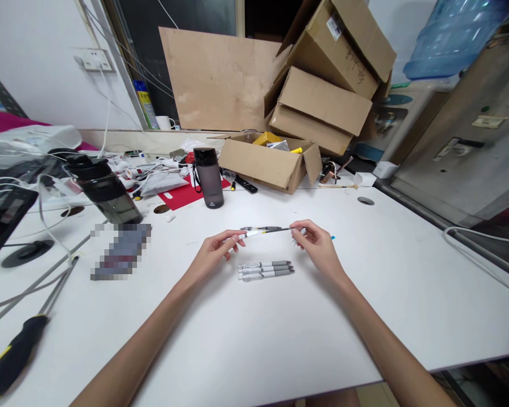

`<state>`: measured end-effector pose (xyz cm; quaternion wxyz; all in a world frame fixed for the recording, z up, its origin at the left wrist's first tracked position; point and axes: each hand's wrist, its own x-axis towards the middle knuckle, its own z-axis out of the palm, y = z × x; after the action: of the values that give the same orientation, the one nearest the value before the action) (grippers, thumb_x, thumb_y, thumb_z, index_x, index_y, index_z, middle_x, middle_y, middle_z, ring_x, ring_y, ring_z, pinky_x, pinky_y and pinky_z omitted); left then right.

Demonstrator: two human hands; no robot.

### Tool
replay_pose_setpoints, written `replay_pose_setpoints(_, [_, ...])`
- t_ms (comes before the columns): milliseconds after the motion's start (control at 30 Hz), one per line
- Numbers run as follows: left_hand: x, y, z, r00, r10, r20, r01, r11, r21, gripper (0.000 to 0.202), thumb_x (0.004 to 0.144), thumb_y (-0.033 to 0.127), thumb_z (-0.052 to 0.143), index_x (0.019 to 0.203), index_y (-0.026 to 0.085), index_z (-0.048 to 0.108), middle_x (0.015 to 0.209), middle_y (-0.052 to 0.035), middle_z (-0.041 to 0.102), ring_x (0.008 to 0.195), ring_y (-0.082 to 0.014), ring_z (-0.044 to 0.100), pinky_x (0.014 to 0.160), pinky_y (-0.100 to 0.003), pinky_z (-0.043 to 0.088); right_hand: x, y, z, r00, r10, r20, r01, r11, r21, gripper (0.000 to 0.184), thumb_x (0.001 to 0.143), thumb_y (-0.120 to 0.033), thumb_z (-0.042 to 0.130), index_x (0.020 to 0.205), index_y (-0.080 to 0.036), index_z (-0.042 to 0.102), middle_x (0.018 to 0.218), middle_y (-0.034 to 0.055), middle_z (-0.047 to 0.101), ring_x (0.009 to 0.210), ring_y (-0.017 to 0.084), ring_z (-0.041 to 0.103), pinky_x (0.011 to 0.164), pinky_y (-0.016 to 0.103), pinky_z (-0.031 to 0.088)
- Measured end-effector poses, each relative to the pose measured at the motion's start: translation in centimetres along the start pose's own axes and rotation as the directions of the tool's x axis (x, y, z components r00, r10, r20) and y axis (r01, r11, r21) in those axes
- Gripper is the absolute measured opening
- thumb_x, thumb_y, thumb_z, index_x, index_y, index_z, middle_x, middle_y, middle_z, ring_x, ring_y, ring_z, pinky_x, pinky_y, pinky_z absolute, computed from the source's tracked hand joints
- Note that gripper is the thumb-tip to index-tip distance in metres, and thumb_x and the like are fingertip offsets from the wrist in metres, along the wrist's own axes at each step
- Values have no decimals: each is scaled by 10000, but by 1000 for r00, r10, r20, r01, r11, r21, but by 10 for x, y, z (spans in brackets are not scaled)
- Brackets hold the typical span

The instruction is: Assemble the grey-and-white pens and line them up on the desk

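Observation:
Above the white table (254, 339), a thin pen refill (274, 230) stretches level between my hands, whitish on the left with a small yellow band and dark toward the right. My left hand (218, 246) pinches its pale end. Thumb and fingers of my right hand (316, 240) close on the dark end. A white and grey pen part (299, 237) also shows in the right fingers; its full shape is hidden. Below the hands, a few grey and white pens (265, 271) lie side by side. Just behind the refill, another pen (261, 228) rests on the table.
A dark water bottle (210, 178) stands behind my hands, near an open cardboard box (267, 161). A second bottle (106, 189), a blurred-out flat object (123, 252) and a screwdriver (19, 353) are at left. Cables and clutter line the back; a water dispenser (401, 116) stands at right.

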<state>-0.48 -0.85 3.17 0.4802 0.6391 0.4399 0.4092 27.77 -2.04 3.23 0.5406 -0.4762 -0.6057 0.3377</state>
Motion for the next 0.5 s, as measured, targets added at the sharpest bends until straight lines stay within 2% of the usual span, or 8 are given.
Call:
replay_pose_setpoints(267, [0, -1, 6, 996, 41, 83, -50, 994, 101, 427, 964, 530, 590, 1207, 220, 755, 1017, -82, 734, 868, -206, 587, 641, -267, 440, -9, 0, 15, 987, 53, 152, -48, 998, -36, 233, 930, -442, 635, 956, -221, 706, 775, 4, 595, 668, 151, 495, 620, 278, 403])
replay_pose_setpoints(500, [0, -5, 5, 993, 43, 113, -59, 988, 142, 394, 987, 486, 559, 1226, 236, 748, 1013, -66, 745, 826, -191, 571, 645, -263, 417, -12, 0, 20, 970, 136, 200, -140, 990, 7, 301, 940, -502, 605, 877, -213, 662, 802, 11, 623, 651, 148, 511, 569, 266, 392])
